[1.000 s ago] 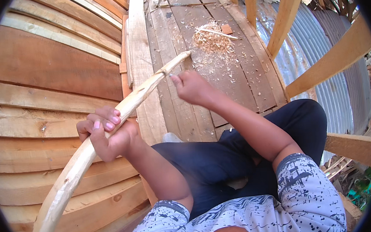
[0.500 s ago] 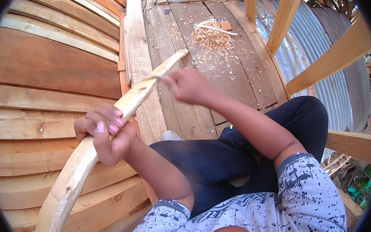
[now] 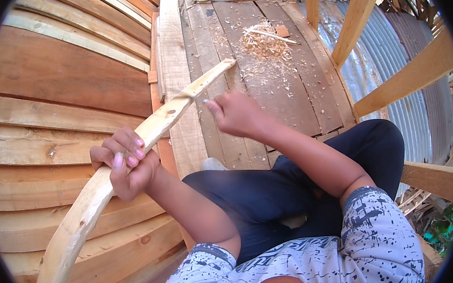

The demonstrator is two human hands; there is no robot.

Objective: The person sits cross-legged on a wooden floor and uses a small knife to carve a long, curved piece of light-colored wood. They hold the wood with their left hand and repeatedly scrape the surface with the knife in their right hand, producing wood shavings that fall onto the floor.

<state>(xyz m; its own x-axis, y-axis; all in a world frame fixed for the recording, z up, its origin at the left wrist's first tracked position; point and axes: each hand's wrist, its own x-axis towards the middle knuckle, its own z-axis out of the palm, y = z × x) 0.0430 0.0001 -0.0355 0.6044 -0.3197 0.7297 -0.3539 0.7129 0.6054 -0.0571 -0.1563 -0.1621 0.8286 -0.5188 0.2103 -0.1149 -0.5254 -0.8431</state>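
Observation:
A long pale wooden pole (image 3: 78, 222), curved in this view, runs from the lower left up to a narrowed tip over the floor. My left hand (image 3: 127, 162) is closed round its middle, palm up, with the fingers curled over the wood. My right hand (image 3: 237, 114) is a closed fist just right of the pole's upper part. From the thumb side of that fist pokes a small greyish tip of a thin, blade-like tool (image 3: 206, 101), the rest hidden or blurred. A darker mark crosses the pole close to it.
Wood shavings (image 3: 266, 42) are heaped on the plank floor (image 3: 282, 105), with a thin stick and a small wood block. Stacked boards (image 3: 62, 80) line the left side. Wooden posts (image 3: 358, 19) and corrugated metal sheets (image 3: 392, 86) stand at the right. My bent legs (image 3: 252, 198) are below.
My right fist has drawn slightly away from the pole, rightward and toward me. My left hand keeps its grip. The whole view has shifted a little.

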